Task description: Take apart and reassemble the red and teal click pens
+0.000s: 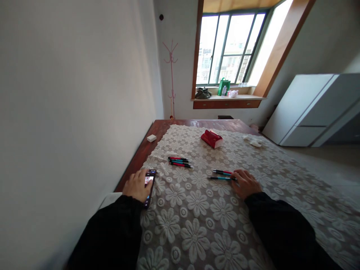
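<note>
Lace cloth [213, 225] covered table. Your right hand [245, 183] lay fingertips-on two pens [222, 175], not clasped, barrels running leftward from it. Left hand [137, 185] cupped phone [149, 184], farther off.

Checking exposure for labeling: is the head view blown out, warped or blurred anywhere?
Head view: window blown out to white; walls and cabinet lean from wide-angle warp; left hand on phone, right hand on pens, evenly lit, sharp; black sleeves lack detail.
</note>
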Motion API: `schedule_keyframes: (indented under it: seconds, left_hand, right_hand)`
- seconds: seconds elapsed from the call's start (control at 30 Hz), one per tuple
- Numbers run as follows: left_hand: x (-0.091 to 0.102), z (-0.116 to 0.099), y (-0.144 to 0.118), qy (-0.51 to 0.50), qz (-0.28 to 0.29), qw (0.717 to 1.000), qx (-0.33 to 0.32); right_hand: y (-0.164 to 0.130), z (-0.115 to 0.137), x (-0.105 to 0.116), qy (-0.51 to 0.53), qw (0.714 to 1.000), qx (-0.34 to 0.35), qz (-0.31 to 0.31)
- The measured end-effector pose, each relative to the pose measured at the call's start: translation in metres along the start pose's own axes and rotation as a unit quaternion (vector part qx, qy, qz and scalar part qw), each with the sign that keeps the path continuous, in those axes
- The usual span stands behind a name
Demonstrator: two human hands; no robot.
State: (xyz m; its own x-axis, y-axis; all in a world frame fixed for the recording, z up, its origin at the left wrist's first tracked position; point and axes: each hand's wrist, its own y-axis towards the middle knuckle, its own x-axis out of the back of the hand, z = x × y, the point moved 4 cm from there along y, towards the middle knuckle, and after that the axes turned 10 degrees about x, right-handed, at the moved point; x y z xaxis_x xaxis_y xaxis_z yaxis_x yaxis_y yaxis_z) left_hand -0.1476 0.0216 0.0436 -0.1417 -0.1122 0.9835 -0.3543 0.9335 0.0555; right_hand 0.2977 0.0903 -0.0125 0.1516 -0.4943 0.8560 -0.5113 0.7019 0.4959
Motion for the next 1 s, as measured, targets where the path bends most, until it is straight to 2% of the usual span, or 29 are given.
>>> schedule_keyframes:
  seconds: [0.1, 0.2, 0.37, 0.5, 0.73, 1.0]
  left_hand:
    - [0.007, 0.042, 0.021, 0.008, 0.0, 0.997, 0.07]
    - [0.007, 0.056, 0.037, -0.001, 0.004, 0.996, 0.087]
    - [-0.015, 0.05, 0.053, -0.006, 0.076, 0.993, 0.087]
    - [-0.03, 0.048, 0.06, 0.003, 0.102, 0.991, 0.092]
    - [-0.034, 0.049, 0.062, 0.004, 0.106, 0.991, 0.084]
    - [-0.03, 0.044, 0.061, -0.005, 0.085, 0.994, 0.072]
  right_hand:
    - [-0.004, -0.006, -0.006, 0.007, 1.0, -0.012, -0.007]
    - [-0.005, -0.01, -0.008, 0.018, 1.0, -0.022, -0.004]
    - [-0.006, -0.012, -0.005, 0.039, 0.998, -0.044, -0.002]
    - [-0.006, -0.014, -0.007, 0.054, 0.997, -0.051, 0.001]
    - [-0.004, -0.013, -0.009, 0.086, 0.995, -0.04, -0.021]
    - [-0.004, -0.01, -0.006, 0.056, 0.998, -0.035, -0.014]
